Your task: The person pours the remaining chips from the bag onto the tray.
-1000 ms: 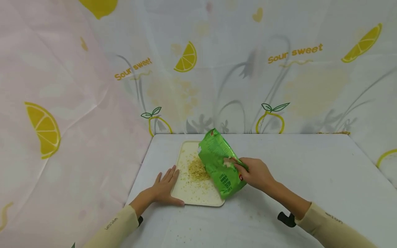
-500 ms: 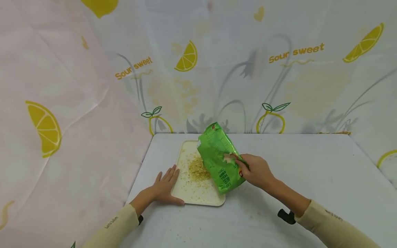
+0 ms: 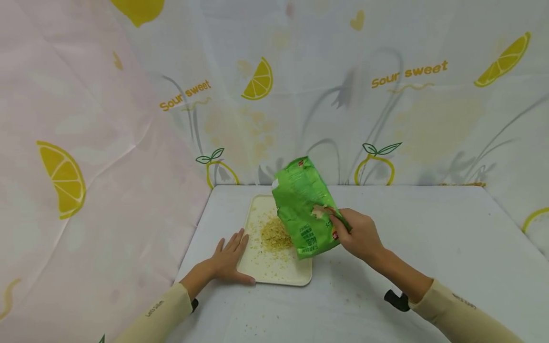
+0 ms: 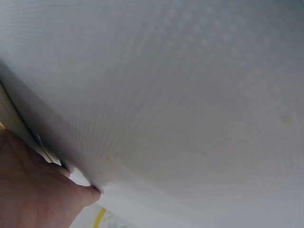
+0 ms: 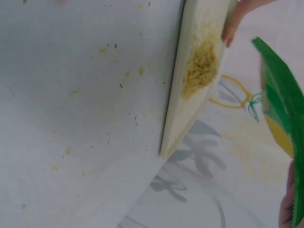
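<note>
A green snack bag with a torn white patch at its left edge is tilted over the right side of a cream tray. My right hand pinches the bag by its right edge. On the tray lies a heap of yellow crumbs, its right part hidden behind the bag in the head view. The left hand rests with fingers spread at the tray's left edge, thumb along the near corner. In the right wrist view the heap shows fully, with the bag off to the right.
Loose crumbs are scattered over the white tablecloth on the near side and right of the tray. Behind the table hangs a lemon-printed curtain, and a pinkish one is on the left.
The right hand has lifted the bag a little, its top now higher against the curtain and more of the tray's near right corner showing. The left hand stays in place.
</note>
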### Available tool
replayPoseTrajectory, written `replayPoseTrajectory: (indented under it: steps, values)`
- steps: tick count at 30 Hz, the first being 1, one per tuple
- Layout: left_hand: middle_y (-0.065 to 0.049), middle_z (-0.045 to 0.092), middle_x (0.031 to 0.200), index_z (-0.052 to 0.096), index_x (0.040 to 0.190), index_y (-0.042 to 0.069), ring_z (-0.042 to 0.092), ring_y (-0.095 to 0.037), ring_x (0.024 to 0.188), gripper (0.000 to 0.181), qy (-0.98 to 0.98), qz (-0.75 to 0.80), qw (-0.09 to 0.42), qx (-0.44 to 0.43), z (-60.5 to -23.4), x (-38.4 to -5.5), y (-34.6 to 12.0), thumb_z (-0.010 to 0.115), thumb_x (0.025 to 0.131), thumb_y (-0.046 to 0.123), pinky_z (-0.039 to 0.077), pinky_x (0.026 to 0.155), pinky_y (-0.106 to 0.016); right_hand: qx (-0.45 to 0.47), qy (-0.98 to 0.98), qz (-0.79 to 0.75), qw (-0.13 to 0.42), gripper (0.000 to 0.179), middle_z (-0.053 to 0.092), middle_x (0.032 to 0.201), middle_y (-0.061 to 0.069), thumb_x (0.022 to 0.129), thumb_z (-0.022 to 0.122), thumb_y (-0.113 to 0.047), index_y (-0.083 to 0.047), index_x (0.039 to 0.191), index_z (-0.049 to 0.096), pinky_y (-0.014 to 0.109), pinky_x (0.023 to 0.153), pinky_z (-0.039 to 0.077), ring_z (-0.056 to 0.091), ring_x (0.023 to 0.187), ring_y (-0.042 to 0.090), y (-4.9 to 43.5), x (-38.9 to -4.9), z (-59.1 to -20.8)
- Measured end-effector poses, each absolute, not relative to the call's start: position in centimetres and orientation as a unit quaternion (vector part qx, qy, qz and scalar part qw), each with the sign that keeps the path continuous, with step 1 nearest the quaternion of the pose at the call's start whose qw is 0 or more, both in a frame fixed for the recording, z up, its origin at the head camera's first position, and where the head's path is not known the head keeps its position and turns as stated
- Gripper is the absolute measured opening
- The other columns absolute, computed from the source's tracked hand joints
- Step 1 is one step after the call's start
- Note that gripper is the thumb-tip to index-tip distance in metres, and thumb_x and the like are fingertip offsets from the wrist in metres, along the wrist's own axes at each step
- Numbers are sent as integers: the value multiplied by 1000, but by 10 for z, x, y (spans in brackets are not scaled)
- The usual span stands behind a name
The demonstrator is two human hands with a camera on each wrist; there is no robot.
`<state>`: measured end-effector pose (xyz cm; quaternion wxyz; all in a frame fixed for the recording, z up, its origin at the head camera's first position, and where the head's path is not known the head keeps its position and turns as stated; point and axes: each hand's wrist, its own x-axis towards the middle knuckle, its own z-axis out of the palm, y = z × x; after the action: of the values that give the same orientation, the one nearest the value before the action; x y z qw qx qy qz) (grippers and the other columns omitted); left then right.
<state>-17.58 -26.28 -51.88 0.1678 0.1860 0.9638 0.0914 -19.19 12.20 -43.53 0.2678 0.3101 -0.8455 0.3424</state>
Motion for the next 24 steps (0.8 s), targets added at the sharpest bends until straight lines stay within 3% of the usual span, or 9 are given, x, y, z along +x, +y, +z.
replayPoseTrajectory:
  steps: [6,10,16,24]
  values:
    - [-16,-8,166,3,159,6,0,-37,154,135,963,94,171,185,-518,-174,-262,65,67,84,2,117,-67,307,-886,296,181,38,43,54,-15,92,68,-13,-22,63,47,17,44,32,34,46,-6,122,-189,-435]
    - [-15,-9,166,4,160,7,0,-36,154,136,964,89,171,184,-518,-175,-261,64,67,85,2,117,-67,305,-886,294,190,38,42,54,-14,92,68,-12,-21,63,46,17,44,32,34,46,-5,123,-189,-436]
    - [-14,-10,166,1,160,7,-1,-35,154,137,964,84,174,183,-519,-177,-263,63,66,86,2,117,-66,297,-858,327,262,17,45,58,-10,90,69,-7,-12,76,61,17,44,33,36,49,-3,120,-192,-433]
    - [-16,-8,166,3,159,6,0,-37,154,136,963,99,172,183,-518,-176,-262,64,66,85,1,117,-67,298,-890,291,183,39,40,54,-13,92,68,-12,-21,62,44,17,44,30,32,46,-5,121,-190,-441]
